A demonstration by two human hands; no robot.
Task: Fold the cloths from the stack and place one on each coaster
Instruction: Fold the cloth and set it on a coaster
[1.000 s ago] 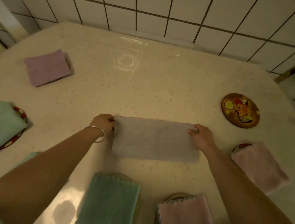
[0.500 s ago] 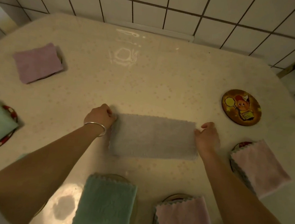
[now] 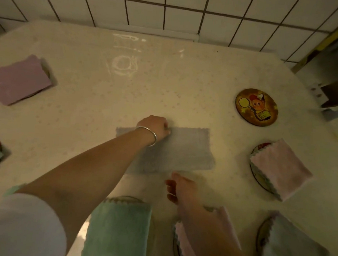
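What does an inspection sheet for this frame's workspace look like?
Surface: pale speckled table, glare patches.
Job's things: grey cloth flat at centre, half-folded; bare cartoon coaster; folded cloths on coasters: purple cloth, pink cloth, green cloth, others at the edges.
Clutter: nothing seen.
Grippers: left hand pinches the grey cloth's far edge; right hand open, at its near edge, contact unclear.
Cables: nothing seen.
Surroundings: tiled wall behind; dim objects at right.

Cloths ring the surface's middle.
One unfolded cloth [image 3: 186, 149] lies central; a bare coaster [image 3: 256, 107] sits toward the far right corner, covered coasters [image 3: 255, 171] along the edges.
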